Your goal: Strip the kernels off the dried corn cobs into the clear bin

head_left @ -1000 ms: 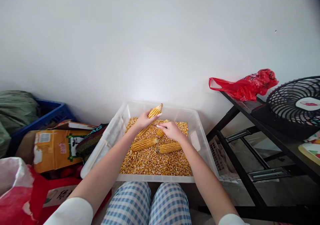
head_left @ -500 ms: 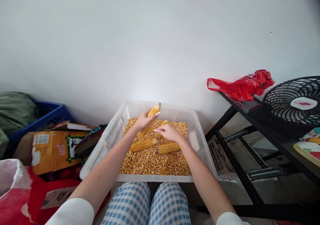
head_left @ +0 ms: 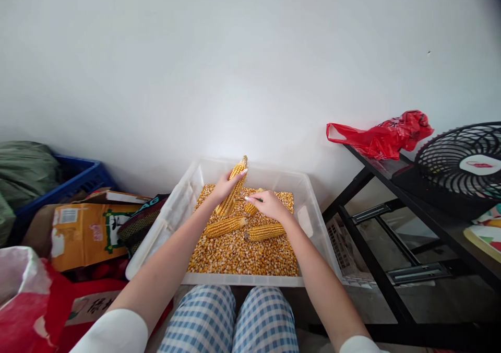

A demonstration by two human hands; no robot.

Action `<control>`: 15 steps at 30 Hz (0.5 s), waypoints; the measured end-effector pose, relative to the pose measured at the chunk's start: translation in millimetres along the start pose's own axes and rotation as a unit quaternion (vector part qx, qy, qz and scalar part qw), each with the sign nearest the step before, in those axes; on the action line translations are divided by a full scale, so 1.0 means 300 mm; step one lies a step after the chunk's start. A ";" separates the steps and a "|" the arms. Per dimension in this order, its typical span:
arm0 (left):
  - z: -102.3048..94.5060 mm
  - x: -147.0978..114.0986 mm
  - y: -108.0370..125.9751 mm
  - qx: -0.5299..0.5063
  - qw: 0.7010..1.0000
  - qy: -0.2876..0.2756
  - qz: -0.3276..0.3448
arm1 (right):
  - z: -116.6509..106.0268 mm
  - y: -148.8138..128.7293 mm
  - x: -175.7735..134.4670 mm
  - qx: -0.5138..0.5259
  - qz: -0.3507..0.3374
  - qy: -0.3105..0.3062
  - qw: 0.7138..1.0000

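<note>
My left hand (head_left: 226, 186) is wrapped round a yellow ear of corn (head_left: 234, 188), which it holds tilted with its tip up. Closed on a thin tool with a dark green handle (head_left: 259, 200), my right hand (head_left: 270, 207) is just right of that ear; the tool's thin end points at the ear's side. Below the hands, one ear of corn (head_left: 225, 227) and another ear (head_left: 266, 232) lie on loose kernels (head_left: 238, 256). A further ear (head_left: 250, 207) shows partly behind my right hand. All this is inside a translucent plastic bin (head_left: 156, 238).
On the right stands a black table frame (head_left: 371, 227) with a red plastic bag (head_left: 385, 136) and a black fan (head_left: 465, 160). To the left are a blue crate (head_left: 88, 178), an orange carton (head_left: 84, 233) and a red bag (head_left: 23, 295). A white wall (head_left: 242, 71) rises behind the bin.
The ear in my left hand has turned more upright and shifted slightly left. My right hand has moved a little, and the tool's green handle and thin end now show more.
</note>
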State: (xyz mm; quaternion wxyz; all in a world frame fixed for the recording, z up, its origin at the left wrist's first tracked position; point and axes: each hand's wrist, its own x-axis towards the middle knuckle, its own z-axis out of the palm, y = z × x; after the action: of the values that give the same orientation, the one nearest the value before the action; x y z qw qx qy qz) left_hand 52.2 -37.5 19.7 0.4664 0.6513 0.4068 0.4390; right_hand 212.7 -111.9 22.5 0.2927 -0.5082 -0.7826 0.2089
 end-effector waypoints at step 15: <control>-0.005 -0.005 0.014 0.004 0.999 -0.034 -0.009 | -0.004 0.011 0.002 0.008 -0.005 0.042 0.999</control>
State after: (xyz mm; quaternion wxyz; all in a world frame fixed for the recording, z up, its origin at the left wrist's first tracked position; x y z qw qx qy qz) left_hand 50.9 -39.4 23.6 0.4814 0.6642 0.3978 0.4109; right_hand 215.4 -109.9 21.6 0.3304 -0.5102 -0.7703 0.1927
